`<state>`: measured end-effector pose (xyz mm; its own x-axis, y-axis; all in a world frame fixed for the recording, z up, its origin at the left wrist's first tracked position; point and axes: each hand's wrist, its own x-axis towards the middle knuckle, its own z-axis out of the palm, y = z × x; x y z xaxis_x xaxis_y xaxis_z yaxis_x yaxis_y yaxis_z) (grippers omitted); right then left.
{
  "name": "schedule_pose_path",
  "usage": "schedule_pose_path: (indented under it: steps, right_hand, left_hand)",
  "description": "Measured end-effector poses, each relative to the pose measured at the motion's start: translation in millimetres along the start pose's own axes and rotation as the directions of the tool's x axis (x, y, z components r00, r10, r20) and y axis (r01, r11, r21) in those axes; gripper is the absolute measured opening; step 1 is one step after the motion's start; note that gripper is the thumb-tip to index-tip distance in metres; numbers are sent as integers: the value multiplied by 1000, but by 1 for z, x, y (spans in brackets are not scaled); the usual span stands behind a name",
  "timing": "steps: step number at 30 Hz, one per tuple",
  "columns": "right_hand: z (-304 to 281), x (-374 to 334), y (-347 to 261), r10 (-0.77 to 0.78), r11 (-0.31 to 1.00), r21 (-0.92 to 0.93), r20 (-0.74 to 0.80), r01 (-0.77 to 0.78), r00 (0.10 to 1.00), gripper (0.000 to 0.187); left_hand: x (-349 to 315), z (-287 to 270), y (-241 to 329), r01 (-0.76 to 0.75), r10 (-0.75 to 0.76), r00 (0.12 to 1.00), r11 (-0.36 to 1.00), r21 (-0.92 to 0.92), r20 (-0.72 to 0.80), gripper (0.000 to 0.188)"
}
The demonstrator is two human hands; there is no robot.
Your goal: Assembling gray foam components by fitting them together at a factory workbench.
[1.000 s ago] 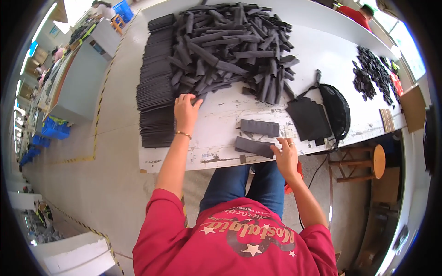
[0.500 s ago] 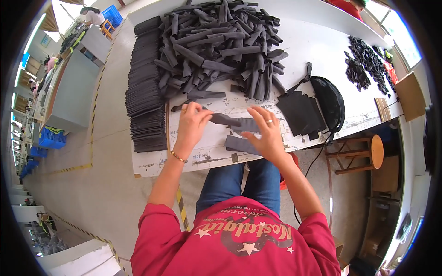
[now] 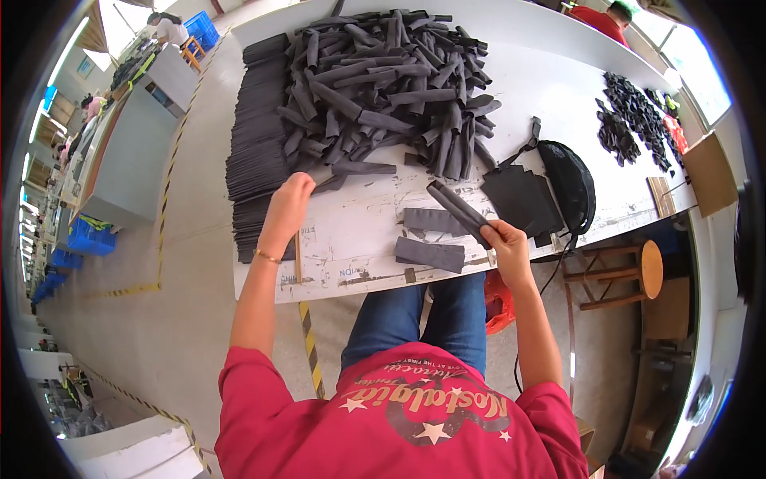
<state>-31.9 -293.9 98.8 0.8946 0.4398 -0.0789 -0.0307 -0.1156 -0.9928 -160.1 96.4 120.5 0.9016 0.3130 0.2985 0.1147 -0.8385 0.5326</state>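
left hand (image 3: 289,201) stretched far forward, forearm nearly straight, wrist with a thin bracelet over the near-left part of the long white worktable (image 3: 351,239). fingers curled loosely at the near edge of the big heap of dark grey fabric strips (image 3: 383,88), touching one strip there; whether anything is actually gripped, cannot tell. just left of that hand, a neat stack of flat dark grey pieces (image 3: 255,160) along the table's left edge.

right hand (image 3: 504,243) bent at the elbow, held over the near-right edge of the table, fingers closed around the lower end of a long dark grey folded strip (image 3: 456,209), lifted and slanting up and to the left. beneath it, two flat dark grey rectangular pieces (image 3: 431,238) lying on the table, one nearer, one just beyond. right of the hand, a fan of black flat panels (image 3: 519,199) beside a black rounded bag (image 3: 570,184). farther right, a smaller pile of black bits (image 3: 630,120). round wooden stool (image 3: 638,271) on the floor at the near right.
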Motion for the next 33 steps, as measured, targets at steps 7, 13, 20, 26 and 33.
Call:
schedule_pose_path:
  steps: [7,13,20,26,33]
  right_hand:
    - [56,-14,10,85,961,247,165,-124,983,22]
    - [-6,26,51,-338,771,-630,-277,96,900,18]
    - [-48,75,80,-349,-461,-874,337,153,874,23]
    - [-53,81,74,-310,-305,-905,388,296,868,14]
    - [-52,56,32,-422,301,-906,153,298,893,26]
  left_hand:
    - [-52,117,124,356,29,931,140,-924,364,44]
    - [-42,123,126,379,-144,909,-101,-920,391,37]
    - [-41,127,115,441,-158,857,-271,-856,491,41]
    - [-41,119,106,379,-294,849,-240,-894,439,31]
    - [-34,113,101,340,-375,821,-283,-897,430,22]
